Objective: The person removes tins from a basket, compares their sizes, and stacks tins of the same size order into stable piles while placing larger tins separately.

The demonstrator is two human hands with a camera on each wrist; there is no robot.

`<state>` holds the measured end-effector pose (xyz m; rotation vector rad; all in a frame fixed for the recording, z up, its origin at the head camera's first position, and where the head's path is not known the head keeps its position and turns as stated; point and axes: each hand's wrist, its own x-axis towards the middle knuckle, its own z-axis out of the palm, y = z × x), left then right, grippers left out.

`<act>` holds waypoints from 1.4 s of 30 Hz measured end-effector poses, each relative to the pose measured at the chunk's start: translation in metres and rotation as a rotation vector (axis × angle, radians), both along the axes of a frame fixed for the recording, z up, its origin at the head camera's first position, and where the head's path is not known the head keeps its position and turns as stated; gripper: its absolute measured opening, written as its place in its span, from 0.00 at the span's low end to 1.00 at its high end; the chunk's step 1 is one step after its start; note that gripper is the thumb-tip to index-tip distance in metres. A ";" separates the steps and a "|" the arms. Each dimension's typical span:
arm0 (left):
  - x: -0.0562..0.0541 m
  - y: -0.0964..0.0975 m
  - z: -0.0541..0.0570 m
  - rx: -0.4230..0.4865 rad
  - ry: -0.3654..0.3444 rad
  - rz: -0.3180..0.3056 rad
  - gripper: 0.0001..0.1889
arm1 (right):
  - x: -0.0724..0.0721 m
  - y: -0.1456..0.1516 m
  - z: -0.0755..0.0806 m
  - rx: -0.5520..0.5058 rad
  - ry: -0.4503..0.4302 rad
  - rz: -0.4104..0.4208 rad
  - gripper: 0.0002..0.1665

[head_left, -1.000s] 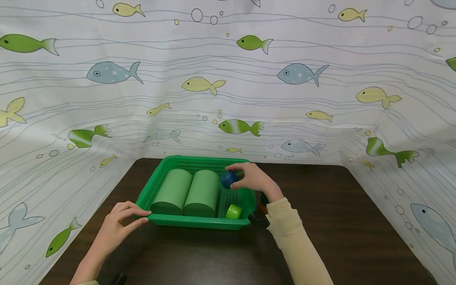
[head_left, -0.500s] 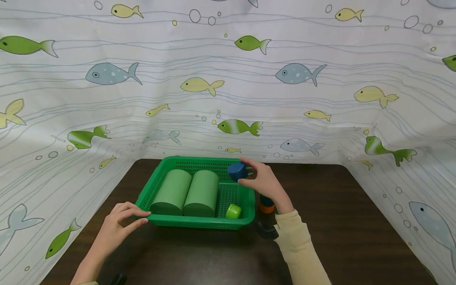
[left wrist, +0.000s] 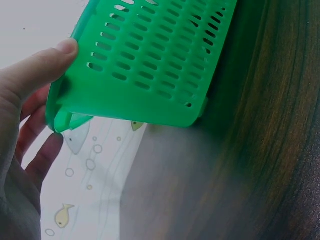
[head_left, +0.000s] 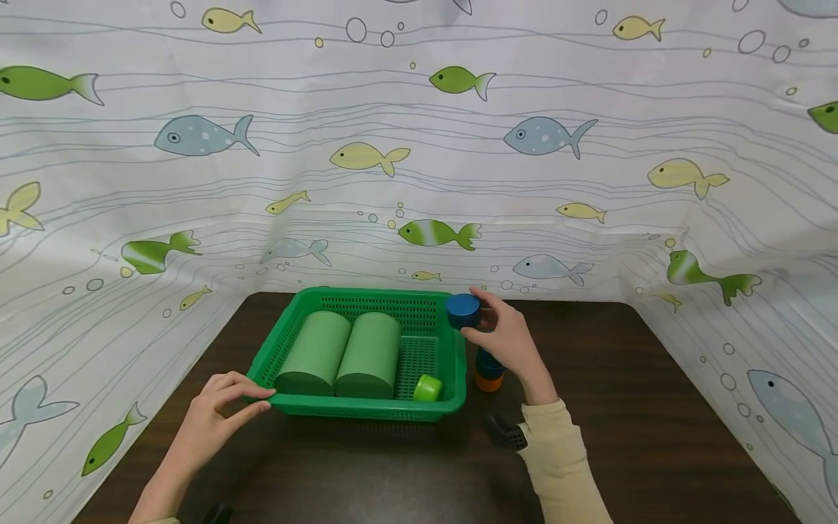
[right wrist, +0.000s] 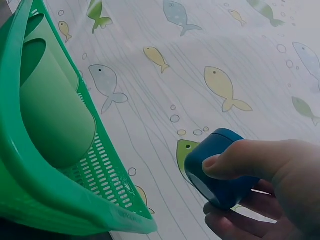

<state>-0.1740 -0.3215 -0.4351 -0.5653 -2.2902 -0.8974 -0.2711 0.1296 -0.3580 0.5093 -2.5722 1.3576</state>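
Note:
My right hand [head_left: 513,336] pinches a short blue cylinder [head_left: 463,311] between thumb and fingers, above the basket's right rim. The right wrist view shows the same blue cylinder [right wrist: 218,167], with the thumb on its near side. At the front left corner, my left hand [head_left: 219,411] grips the rim of a green plastic basket [head_left: 366,409], thumb on one side and fingers on the other. Inside the basket lie two large pale green cylinders [head_left: 314,353] side by side and a small lime-green round piece [head_left: 428,388].
Just right of the basket, partly behind the right hand, stands a dark blue piece [head_left: 487,362] on an orange piece [head_left: 488,382]. The dark wooden table [head_left: 628,407] extends to the right and front. A fish-patterned sheet [head_left: 419,175] rises around its back and sides.
My right hand has carried the blue cylinder rightward and up, from over the basket's inside to its right rim. The blue and orange pieces beside the basket show more. The left hand stays on the rim.

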 end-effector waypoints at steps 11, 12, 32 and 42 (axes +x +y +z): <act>0.001 -0.003 -0.003 -0.028 -0.020 0.018 0.21 | 0.002 0.013 -0.004 -0.027 0.039 -0.036 0.40; 0.001 -0.003 -0.002 -0.029 -0.024 0.017 0.21 | 0.002 0.014 -0.005 -0.032 0.040 -0.040 0.40; -0.003 -0.007 -0.002 -0.046 -0.027 0.006 0.22 | 0.009 0.039 -0.025 0.002 -0.006 -0.181 0.38; -0.004 -0.005 -0.001 -0.041 -0.022 0.012 0.22 | 0.010 0.043 -0.031 0.034 -0.028 -0.163 0.38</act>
